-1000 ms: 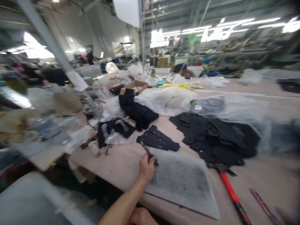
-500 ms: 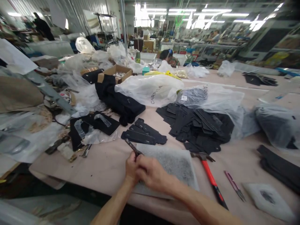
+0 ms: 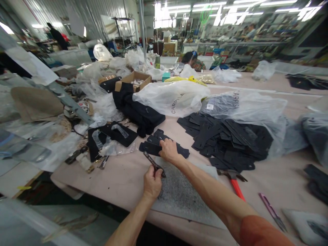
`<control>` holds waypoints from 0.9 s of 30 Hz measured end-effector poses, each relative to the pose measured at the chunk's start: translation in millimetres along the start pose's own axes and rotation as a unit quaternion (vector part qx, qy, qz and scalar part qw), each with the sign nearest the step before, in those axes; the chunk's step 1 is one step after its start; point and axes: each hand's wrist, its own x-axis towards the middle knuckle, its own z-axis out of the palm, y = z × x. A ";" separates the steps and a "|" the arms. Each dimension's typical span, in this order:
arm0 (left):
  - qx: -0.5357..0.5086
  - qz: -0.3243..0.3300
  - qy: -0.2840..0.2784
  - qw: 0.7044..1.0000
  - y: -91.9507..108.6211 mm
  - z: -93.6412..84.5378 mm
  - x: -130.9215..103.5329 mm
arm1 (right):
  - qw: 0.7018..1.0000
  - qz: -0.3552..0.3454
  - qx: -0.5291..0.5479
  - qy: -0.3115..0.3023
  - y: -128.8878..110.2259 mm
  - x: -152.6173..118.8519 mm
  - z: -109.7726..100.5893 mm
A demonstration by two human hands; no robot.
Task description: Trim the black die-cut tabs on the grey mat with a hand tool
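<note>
my left hand (image 3: 151, 182), low in the middle of the frame, has its fingers pinched round a thin dark tool (image 3: 153, 163) over the grey pad (image 3: 179, 194). my right hand (image 3: 167, 150) rests on the small stack of black strips (image 3: 153, 145) just above, fingers curled onto the top one. if i drag carelessly i think the stack fans out, or the tool tip snags the pad on the tabletop (image 3: 123, 177)

The right hand (image 3: 167, 150) covers part of the black strips (image 3: 153, 145) under it. The left hand (image 3: 152, 181) hides the lower end of the dark tool (image 3: 152, 162). At 5 o'clock, the white pad (image 3: 311, 227) runs off the frame's edge, blurred.
</note>
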 end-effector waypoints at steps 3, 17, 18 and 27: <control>0.006 0.001 0.000 1.000 0.3 -0.1 0.4 | 0.999 -0.008 0.034 0.004 9.4 -0.1 -4.0; 0.036 0.008 0.014 0.999 3.2 -2.4 2.9 | 0.952 0.147 0.258 0.074 63.4 -82.8 -36.2; 0.042 0.007 0.016 0.999 3.1 -2.6 3.0 | 0.945 0.155 0.276 0.084 67.2 -99.2 -34.2; 0.085 0.015 0.015 0.996 -7.3 -4.0 6.6 | 0.931 0.226 0.265 0.112 72.5 -229.7 12.1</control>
